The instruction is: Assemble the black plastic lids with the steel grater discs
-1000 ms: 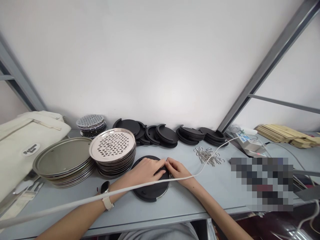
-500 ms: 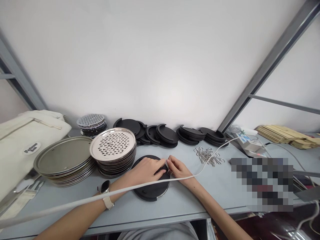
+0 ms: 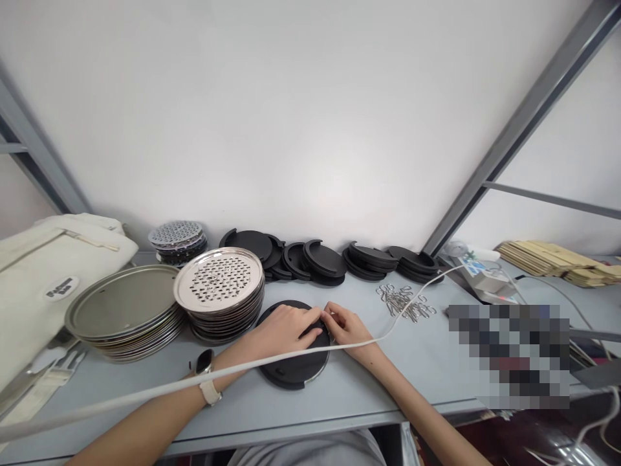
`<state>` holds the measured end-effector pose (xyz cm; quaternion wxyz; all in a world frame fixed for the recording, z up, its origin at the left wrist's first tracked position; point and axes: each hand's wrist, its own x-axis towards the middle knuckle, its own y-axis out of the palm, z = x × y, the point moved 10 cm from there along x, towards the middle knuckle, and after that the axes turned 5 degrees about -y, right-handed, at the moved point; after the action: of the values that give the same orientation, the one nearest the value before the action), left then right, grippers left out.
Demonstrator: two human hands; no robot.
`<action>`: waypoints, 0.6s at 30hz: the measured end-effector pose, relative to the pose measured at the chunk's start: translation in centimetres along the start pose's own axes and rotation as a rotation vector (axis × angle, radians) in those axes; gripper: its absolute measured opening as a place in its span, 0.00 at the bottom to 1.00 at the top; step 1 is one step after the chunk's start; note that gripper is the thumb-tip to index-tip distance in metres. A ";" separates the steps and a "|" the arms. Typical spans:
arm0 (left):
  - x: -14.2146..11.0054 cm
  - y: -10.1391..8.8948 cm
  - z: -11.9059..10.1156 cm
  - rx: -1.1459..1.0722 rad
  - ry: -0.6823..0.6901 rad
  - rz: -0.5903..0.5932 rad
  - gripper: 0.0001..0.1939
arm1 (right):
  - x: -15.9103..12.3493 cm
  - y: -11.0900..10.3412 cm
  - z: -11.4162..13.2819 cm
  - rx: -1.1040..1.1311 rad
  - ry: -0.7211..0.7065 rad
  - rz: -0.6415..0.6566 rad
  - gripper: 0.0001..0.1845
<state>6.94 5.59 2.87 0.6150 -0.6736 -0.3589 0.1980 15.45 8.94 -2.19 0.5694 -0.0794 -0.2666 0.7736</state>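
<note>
A round black disc with a raised part-rim lies flat on the table before me. My left hand rests over the disc, its thumb and forefinger bent in at the right edge and holding it. My right hand pinches at the same edge, fingertips meeting those of the left. Its fingers are closed on a small wire hook, now mostly hidden behind them. To the right of my right hand lies a loose pile of shiny wire hooks.
Black discs line the wall. At left stand perforated metal plates, larger grey-green plates and a cream bag. A white cable crosses before my arms. A white box and flat tan pieces lie right.
My right fingers have shifted slightly, and the wire loop that showed beneath them is now mostly out of sight. My left hand and the disc have barely moved.
</note>
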 end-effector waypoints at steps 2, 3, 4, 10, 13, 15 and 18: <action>0.0 0.0 0.0 -0.002 0.000 -0.001 0.06 | 0.0 0.0 0.0 -0.003 -0.005 0.005 0.19; 0.0 0.0 -0.1 -0.004 0.001 -0.002 0.06 | 0.1 0.0 0.1 -0.007 -0.011 0.009 0.19; 0.0 -0.1 -0.1 -0.005 0.001 -0.003 0.06 | 0.1 0.0 0.1 -0.012 -0.019 0.011 0.19; 0.0 -0.2 -0.2 -0.019 0.006 -0.003 0.04 | 0.2 0.0 0.4 -0.060 -0.035 0.003 0.20; 0.0 -0.3 -0.2 -0.019 0.005 0.000 0.04 | 0.2 0.0 0.2 -0.097 -0.018 0.004 0.20; 0.0 -0.3 -0.2 -0.019 0.005 0.001 0.04 | 0.1 0.0 0.1 -0.150 -0.014 -0.003 0.19; 0.1 -0.2 -0.2 -0.018 0.004 0.005 0.04 | -0.2 -0.3 0.3 -0.256 -0.022 -0.026 0.18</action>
<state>7.06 5.50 3.08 0.6092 -0.6804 -0.3577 0.1947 15.61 8.73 -1.77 0.5614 -0.1396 -0.3706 0.7266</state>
